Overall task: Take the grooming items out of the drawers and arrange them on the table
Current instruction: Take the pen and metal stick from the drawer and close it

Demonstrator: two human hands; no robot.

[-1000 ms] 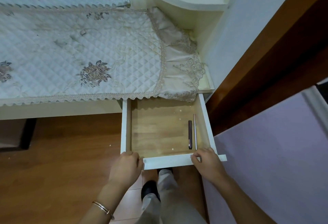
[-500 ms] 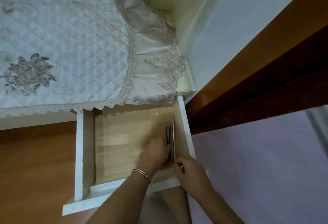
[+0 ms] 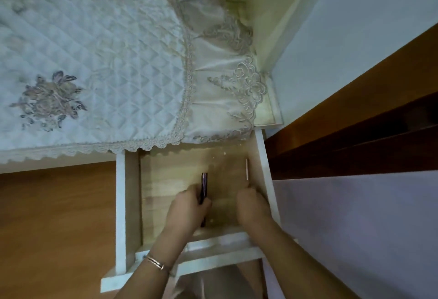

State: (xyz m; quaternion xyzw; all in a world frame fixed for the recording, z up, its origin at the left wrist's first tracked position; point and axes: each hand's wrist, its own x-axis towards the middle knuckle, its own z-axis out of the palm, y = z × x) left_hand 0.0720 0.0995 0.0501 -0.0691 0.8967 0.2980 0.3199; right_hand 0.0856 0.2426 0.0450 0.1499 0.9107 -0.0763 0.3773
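1. Since half a second ago the left hand has closed round the dark pen-like stick and drawn it leftward, away from the thin pale stick; the right hand has come into the drawer.
2. A quilted, lace-edged cloth covers the white table, which stands over a brown wooden floor beside a pale wall.
3. The left hand, with a bangle at its wrist, grips the dark stick upright in its fingers.
4. The right hand is curled at the near end of the thin stick; blur hides whether it actually grips it.
5. The pulled-out drawer has a wooden bottom, and the thin stick lies close along its right wall.
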